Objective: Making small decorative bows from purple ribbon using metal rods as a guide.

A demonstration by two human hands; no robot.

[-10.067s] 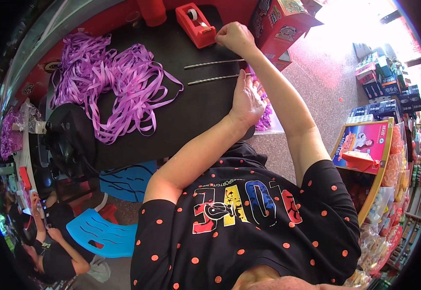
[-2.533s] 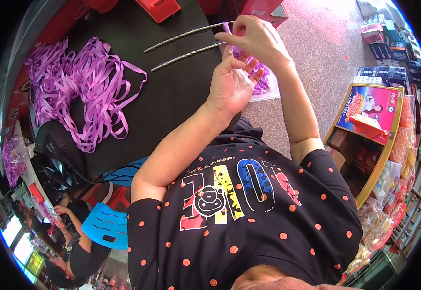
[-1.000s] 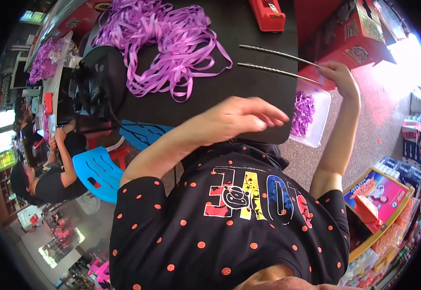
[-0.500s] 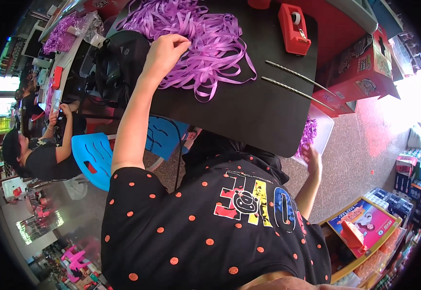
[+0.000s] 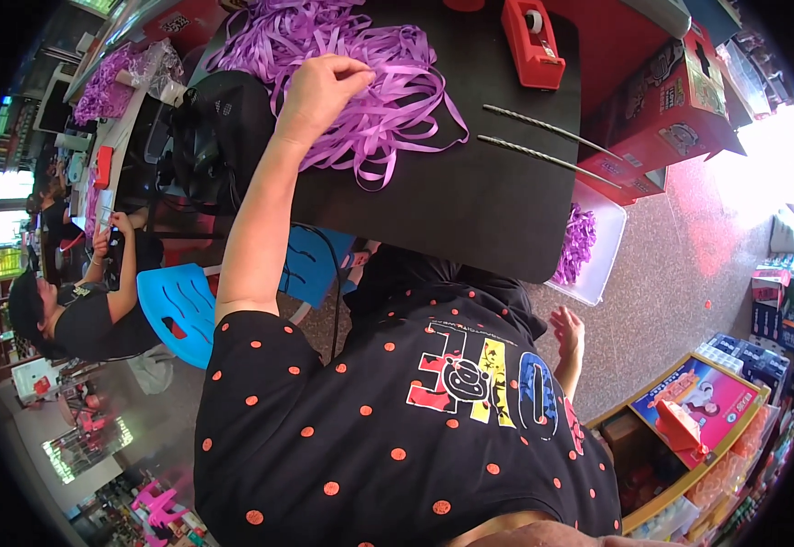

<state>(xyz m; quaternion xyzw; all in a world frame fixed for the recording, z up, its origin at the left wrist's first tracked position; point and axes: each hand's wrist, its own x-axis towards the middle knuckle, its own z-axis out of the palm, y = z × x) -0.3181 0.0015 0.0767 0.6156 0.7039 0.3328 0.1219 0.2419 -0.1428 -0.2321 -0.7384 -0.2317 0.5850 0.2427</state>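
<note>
Over a heap of purple ribbon on the black table, my left hand is closed in a pinch, its fingertips at the ribbon strands. The heap is loose and tangled, with loops spreading toward the table's near side. My right hand is low at my right side, off the table, fingers apart and nothing in it. Just beyond it is a white plastic bin holding purple ribbon pieces. Two twisted metal rods stick out past the table's right edge.
A red tape dispenser stands at the table's far right. Red boxes are beyond that edge. A black bag sits left of the ribbon. Blue chairs and a seated person are at the left. A display case is at lower right.
My right hand has drawn back toward my body, away from the white bin, now showing more of it. The left hand remains pinched over the ribbon; the view has shifted slightly.
</note>
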